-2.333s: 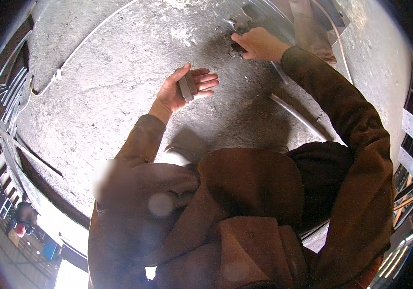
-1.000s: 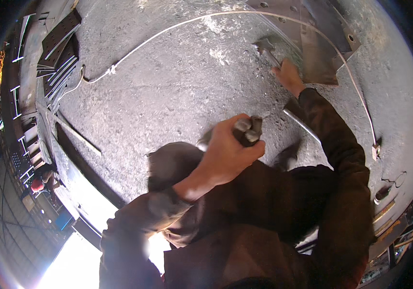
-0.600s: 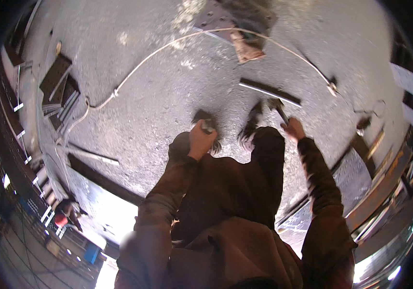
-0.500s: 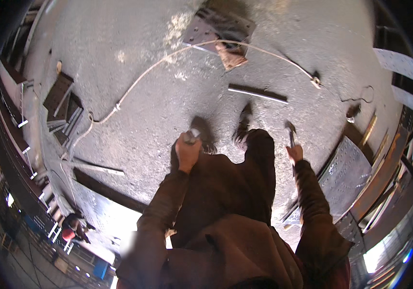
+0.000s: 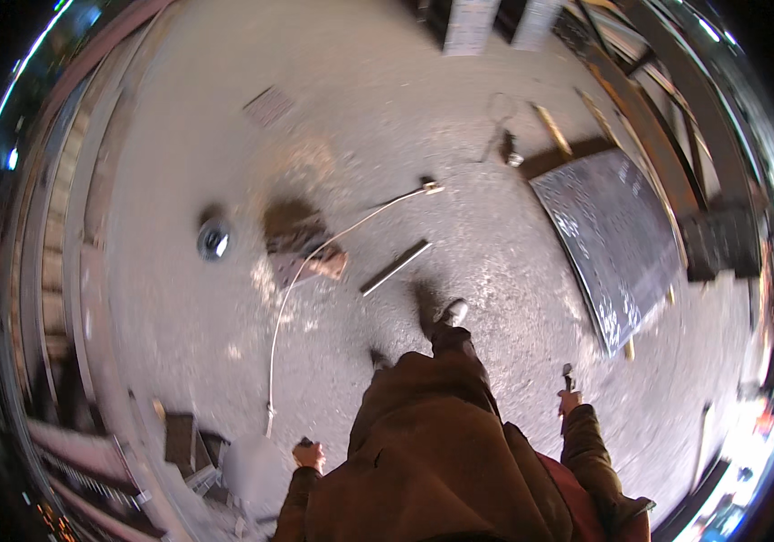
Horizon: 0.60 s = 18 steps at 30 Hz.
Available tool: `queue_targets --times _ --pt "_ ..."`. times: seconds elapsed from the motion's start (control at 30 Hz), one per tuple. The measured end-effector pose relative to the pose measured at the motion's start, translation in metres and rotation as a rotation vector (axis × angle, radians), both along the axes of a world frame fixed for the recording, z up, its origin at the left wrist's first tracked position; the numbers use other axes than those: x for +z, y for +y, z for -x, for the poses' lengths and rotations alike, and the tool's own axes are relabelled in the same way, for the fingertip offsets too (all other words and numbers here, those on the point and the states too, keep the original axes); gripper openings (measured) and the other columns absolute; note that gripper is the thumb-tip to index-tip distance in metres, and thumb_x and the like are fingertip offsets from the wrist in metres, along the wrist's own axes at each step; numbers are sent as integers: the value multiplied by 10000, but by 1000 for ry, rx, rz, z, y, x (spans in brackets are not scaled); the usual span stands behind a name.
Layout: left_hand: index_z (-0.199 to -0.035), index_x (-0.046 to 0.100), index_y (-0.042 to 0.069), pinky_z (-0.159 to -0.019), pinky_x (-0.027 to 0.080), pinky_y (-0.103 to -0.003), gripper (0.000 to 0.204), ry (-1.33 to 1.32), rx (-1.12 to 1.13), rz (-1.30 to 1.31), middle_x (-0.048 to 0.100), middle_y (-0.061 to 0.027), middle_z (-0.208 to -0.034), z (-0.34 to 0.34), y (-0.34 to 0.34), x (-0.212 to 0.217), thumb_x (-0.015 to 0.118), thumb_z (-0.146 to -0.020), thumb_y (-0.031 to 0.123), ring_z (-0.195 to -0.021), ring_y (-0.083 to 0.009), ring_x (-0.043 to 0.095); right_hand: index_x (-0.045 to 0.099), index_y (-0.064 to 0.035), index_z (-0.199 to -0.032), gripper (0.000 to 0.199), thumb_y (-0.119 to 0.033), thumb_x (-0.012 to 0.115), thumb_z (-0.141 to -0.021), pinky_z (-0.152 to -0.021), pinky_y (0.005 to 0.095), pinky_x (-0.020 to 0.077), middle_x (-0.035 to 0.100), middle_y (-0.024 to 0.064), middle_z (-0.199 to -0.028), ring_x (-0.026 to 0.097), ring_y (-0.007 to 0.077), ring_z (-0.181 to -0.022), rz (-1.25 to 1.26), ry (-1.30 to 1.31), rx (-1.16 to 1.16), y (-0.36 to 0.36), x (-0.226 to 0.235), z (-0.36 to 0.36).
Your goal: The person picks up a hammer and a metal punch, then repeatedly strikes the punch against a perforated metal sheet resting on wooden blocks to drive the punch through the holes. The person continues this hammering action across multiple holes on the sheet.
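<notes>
My right hand (image 5: 570,401) is closed round a short metal hand tool (image 5: 568,372); its narrow, shiny upper end sticks up past the fingers, and blur hides its exact kind. At the lower left, my left hand (image 5: 310,455) is closed on a small dark object (image 5: 305,442), too small to name. Both hands hang apart at my sides, above the floor. Nearest to the right hand lies a large dark metal plate (image 5: 611,239) with chalk-like white marks. A dark boot (image 5: 455,313) shows in front of my brown clothing.
A pale cable or hose (image 5: 273,361) curves over the concrete floor (image 5: 486,235). Ahead lie a metal bar (image 5: 396,268), a drilled plate (image 5: 289,242) with a brown glove-like piece (image 5: 327,262), and a round dark object (image 5: 213,241). Steel beams (image 5: 631,90) stand at the right.
My view has turned rightward, and the floor objects have swung left. The marked plate shows more fully. My left hand has dropped lower, beside my body; both hands stay closed.
</notes>
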<state>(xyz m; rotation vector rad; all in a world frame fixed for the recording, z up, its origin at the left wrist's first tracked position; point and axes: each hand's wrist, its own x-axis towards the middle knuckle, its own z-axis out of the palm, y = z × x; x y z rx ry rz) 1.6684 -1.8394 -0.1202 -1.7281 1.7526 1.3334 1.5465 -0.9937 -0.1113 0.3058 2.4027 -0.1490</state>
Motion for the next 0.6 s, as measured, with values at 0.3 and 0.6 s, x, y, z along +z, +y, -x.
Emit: queue_targets --times 0.3,0.6 --pt "-636 515 91 -419 454 -405 211 76 -531 147 549 -50 -579 125 53 65 676 -755 21 -461 -203 551 652 -140 -1229 508 -335 765 -773 -718 503 525 737 129 -918 713 326 -832 362 -262 -880 -196 8 -249" --pt "-654 491 68 -337 371 -359 225 406 -1091 13 521 -67 -536 289 268 117 660 -803 85 -386 -198 511 692 -73 -1018 310 -328 701 -840 -599 467 510 682 152 -741 675 302 -663 533 -120 -1621 -235 -2 -336"
